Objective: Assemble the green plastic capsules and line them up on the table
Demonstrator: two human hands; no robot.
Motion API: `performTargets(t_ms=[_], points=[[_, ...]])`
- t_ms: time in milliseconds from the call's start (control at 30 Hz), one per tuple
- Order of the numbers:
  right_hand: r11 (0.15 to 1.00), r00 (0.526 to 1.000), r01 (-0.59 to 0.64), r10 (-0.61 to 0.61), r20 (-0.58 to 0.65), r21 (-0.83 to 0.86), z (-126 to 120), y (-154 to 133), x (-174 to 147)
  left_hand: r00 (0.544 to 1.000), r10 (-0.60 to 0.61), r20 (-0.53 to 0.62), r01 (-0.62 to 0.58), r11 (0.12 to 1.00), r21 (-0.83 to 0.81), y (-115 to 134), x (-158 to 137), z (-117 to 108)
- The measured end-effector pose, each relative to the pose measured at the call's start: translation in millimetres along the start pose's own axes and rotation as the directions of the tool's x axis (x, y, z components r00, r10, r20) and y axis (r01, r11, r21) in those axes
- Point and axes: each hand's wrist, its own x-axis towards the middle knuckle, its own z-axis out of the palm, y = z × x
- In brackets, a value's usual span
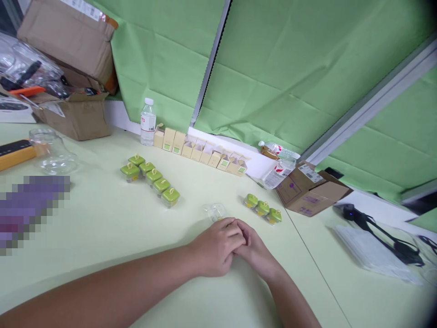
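My left hand [216, 248] and my right hand [254, 248] meet over the middle of the table, fingers curled against each other. Both are closed, and anything between them is hidden. Just beyond the knuckles lies a small clear plastic piece [215, 211], partly covered by my left hand. To the left stand several small clear containers with green lids [153, 175], each lid with a pale loop on top. A shorter row of the same green-lidded containers [262, 208] sits to the right of my hands.
Along the back edge runs a row of small cream boxes [187, 149], several with raised flaps. An upright water bottle [148, 123] stands at their left; bottles [280, 173] lie near a cardboard box [310, 189]. Farther left are a clear jar [53, 152] and an opened carton [77, 118].
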Motion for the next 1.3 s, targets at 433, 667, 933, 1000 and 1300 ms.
performTargets(t_ms=[433, 667, 933, 1000, 1300], points=[[1.0, 0.999, -0.01, 0.01, -0.038, 0.012, 5.0, 2.8, 0.7, 1.0, -0.008, -0.017, 0.008, 1.0, -0.005, -1.0, 1.7, 3.3], [0.999, 0.996, 0.024, -0.026, -0.081, -0.034, 5.3, 7.6, 2.6, 0.999, -0.021, -0.034, 0.02, 0.999, -0.032, -0.7, 2.7, 3.6], [0.999, 0.999, -0.019, 0.017, -0.046, -0.044, 3.3, 3.6, 1.6, 0.999, -0.035, -0.031, 0.033, 0.998, -0.052, -1.4, 0.6, 1.1], [0.999, 0.999, -0.027, 0.026, -0.042, -0.022, 2.5, 3.6, 1.2, 0.998, -0.054, -0.037, 0.051, 0.996, -0.068, 0.7, 1.0, -1.1], [0.996, 0.998, -0.051, 0.054, -0.042, 0.073, -3.0, 8.2, 0.9, 0.982, -0.176, -0.072, 0.16, 0.97, -0.185, 2.8, 0.6, -1.9]])
